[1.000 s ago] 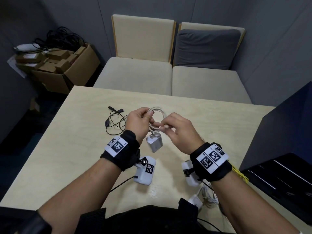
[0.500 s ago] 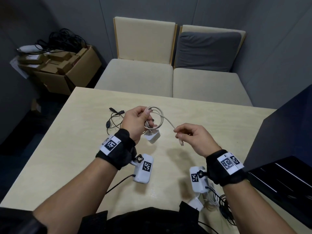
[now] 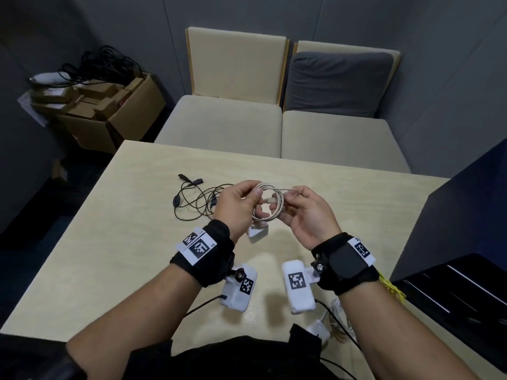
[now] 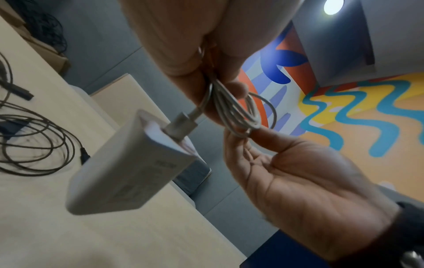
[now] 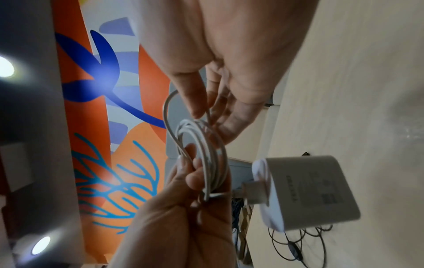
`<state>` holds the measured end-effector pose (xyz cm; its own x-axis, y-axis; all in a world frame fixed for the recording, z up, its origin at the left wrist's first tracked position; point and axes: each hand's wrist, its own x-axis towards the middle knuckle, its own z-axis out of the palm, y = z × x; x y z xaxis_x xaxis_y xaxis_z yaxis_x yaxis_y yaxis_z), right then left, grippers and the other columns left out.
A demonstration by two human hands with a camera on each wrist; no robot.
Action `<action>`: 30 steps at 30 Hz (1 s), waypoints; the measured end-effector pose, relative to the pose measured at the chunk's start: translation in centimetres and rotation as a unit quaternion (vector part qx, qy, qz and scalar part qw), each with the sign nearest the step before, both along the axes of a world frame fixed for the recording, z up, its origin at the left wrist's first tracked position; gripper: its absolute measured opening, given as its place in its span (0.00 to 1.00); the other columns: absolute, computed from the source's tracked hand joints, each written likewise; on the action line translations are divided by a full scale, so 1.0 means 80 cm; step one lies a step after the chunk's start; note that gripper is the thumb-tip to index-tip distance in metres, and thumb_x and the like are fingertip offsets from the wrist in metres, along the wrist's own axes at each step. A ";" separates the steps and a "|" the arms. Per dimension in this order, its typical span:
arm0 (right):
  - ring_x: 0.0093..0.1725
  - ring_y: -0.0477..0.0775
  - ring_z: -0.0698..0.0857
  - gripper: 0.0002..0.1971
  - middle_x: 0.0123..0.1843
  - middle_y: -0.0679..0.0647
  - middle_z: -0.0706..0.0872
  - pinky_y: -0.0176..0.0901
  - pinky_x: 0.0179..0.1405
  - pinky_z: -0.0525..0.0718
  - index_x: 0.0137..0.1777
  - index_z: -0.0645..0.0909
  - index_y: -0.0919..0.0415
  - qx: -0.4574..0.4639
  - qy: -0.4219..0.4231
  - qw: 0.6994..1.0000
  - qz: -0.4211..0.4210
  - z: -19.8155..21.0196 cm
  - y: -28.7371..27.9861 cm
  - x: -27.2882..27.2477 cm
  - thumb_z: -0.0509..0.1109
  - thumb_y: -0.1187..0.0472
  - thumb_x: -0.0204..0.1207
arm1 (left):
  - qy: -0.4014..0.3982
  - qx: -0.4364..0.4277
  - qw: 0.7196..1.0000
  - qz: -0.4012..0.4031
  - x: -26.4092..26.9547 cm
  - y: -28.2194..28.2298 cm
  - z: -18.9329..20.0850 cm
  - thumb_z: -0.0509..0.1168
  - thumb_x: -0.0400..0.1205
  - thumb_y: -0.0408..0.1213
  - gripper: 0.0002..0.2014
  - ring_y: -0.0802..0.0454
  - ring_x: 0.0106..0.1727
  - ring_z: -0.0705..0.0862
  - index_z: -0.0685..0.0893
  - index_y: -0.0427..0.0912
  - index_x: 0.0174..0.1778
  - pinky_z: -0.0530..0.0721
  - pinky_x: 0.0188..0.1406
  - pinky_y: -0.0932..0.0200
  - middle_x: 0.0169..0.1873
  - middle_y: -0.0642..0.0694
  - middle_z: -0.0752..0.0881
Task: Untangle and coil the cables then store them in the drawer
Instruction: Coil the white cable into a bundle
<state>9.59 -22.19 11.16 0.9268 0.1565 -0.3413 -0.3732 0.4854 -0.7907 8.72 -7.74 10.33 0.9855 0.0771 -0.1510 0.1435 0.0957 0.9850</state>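
fingers: left hand [image 3: 238, 208] has its fingers [image 3: 253, 191] curled round the gathered loops of the white cable [image 3: 270, 207], pinching the bundle at its top; right hand [image 3: 307, 215] pinches the free tail of that cable between thumb and fingertips, the other fingers loosely bent and the palm turned up.
cable: held in the air between the two hands, above the middle of the counter [image 3: 115, 242], not touching it.
key relation: the loops hang below the left fingers as a flat ring seen nearly edge-on from the left wrist; the tail runs sideways from the right fingers toward the ring, with the small plug [image 3: 270, 200] pointing left into the ring's opening. The right hand is the nearer one to the loose end, so the last turn or tuck looks like its job, with the left only steadying.
charger: white block [image 4: 128, 166] plugged to the cable's other end, dangling under the left hand, tilted.
materials: cable thin, round, smooth and springy-looking, likely to uncoil if let go; charger hard, matt, with rounded edges and faint print on one face.
black cable: thin, in loose loops [image 3: 197, 200] on the counter, left of the hands, apart from them.
drawer: dark cabinet [image 3: 466, 242] at the right edge; which part is the drawer I cannot tell.
counter: pale wood grain, flat, matt.
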 end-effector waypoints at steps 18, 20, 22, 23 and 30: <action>0.39 0.41 0.75 0.10 0.43 0.49 0.74 0.34 0.42 0.75 0.53 0.87 0.54 -0.567 -0.369 0.729 0.102 0.005 0.004 -0.002 0.76 0.55 0.73 | -0.002 0.036 0.998 0.045 0.015 0.000 -0.006 0.60 0.85 0.28 0.10 0.51 0.24 0.80 0.84 0.43 0.42 0.85 0.28 0.56 0.29 0.43 0.81; 0.41 0.48 0.75 0.09 0.45 0.50 0.72 0.47 0.42 0.78 0.55 0.87 0.53 -0.606 -0.349 0.704 0.122 0.001 0.010 -0.004 0.72 0.53 0.77 | 0.001 0.043 0.998 0.048 0.016 0.000 -0.008 0.61 0.84 0.28 0.10 0.45 0.29 0.80 0.85 0.43 0.43 0.86 0.37 0.48 0.31 0.39 0.82; 0.42 0.51 0.75 0.07 0.45 0.50 0.72 0.52 0.44 0.79 0.53 0.86 0.55 -0.601 -0.350 0.706 0.134 0.000 0.014 -0.006 0.70 0.56 0.78 | 0.001 0.053 0.997 0.050 0.014 0.001 -0.010 0.61 0.84 0.28 0.09 0.44 0.32 0.81 0.85 0.43 0.44 0.86 0.39 0.45 0.33 0.37 0.83; 0.43 0.53 0.76 0.07 0.46 0.50 0.72 0.52 0.45 0.79 0.53 0.86 0.57 -0.587 -0.366 0.708 0.146 -0.001 0.015 -0.008 0.69 0.57 0.79 | 0.002 0.058 0.997 0.052 0.014 0.002 -0.012 0.61 0.84 0.28 0.09 0.44 0.33 0.81 0.86 0.42 0.44 0.86 0.39 0.45 0.34 0.35 0.84; 0.46 0.42 0.81 0.11 0.46 0.42 0.83 0.38 0.51 0.79 0.56 0.82 0.59 -0.493 -0.445 0.727 0.174 -0.020 0.000 -0.026 0.64 0.66 0.75 | 0.044 -0.022 0.993 0.111 0.020 0.012 -0.015 0.58 0.86 0.27 0.07 0.55 0.22 0.83 0.81 0.31 0.51 0.81 0.24 0.61 0.29 0.43 0.78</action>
